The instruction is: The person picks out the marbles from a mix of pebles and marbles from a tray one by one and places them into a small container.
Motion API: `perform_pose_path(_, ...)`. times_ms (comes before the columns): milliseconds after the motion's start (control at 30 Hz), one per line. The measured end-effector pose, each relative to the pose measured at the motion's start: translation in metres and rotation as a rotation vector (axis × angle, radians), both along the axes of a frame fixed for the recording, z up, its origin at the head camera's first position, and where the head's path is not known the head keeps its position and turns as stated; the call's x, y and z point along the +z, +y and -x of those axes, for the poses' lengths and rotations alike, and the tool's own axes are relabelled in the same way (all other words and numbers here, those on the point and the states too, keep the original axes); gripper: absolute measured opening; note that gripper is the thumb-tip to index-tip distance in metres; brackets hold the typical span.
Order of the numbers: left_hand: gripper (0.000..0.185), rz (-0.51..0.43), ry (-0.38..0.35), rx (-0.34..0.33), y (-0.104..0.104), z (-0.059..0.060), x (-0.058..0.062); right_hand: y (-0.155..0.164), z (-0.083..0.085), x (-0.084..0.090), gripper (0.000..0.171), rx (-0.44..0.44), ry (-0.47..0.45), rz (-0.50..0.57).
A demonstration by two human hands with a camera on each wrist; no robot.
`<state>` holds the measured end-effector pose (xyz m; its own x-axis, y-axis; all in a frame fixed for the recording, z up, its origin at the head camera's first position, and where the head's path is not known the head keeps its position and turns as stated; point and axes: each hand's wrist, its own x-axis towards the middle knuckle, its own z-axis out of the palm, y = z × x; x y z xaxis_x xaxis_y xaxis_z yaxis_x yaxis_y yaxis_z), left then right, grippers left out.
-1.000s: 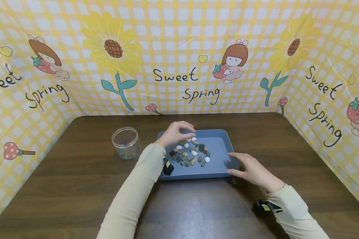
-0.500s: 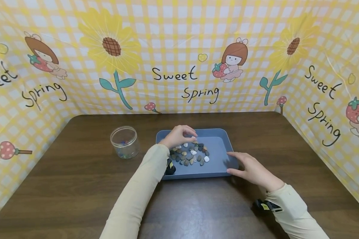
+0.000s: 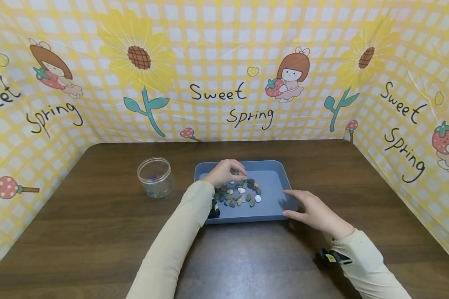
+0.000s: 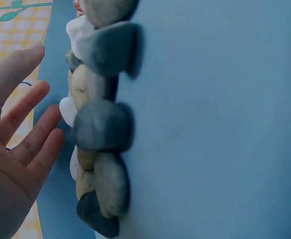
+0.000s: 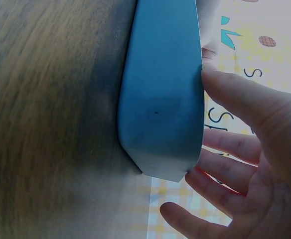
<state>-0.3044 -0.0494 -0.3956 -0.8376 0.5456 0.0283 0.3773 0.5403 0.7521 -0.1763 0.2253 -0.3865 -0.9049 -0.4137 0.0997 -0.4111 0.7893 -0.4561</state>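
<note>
A pile of grey, brown, black and white pebbles (image 3: 239, 200) lies in a shallow blue tray (image 3: 277, 195). Over the pile's far side hovers my left hand (image 3: 223, 172), thumb and fingers apart. In the left wrist view, the left hand (image 4: 21, 154) has its fingertips beside a white pebble (image 4: 67, 111); contact is hard to tell, and no held pebble shows. My right hand (image 3: 318, 211) rests against the tray's right end. The right wrist view shows that hand (image 5: 270, 164) with spread fingers and thumb touching the rim of the tray (image 5: 160, 94).
Left of the tray stands a clear round jar (image 3: 155, 181) with small blue and greenish pieces at its bottom. All of this is on a dark wooden table (image 3: 97, 232). A yellow checked cloth (image 3: 217, 50) with printed flowers walls in the back and sides.
My left hand has shifted slightly right and nearer to me over the pebbles, covering more of the pile's far part. The right hand stays at the tray's end.
</note>
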Motion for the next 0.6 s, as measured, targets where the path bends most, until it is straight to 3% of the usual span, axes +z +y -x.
perform_pose_path(600, 0.017, 0.112, 0.026, -0.005, 0.0029, 0.0024, -0.0055, 0.0, -0.0009, 0.0013, 0.059, -0.004, 0.008, -0.005)
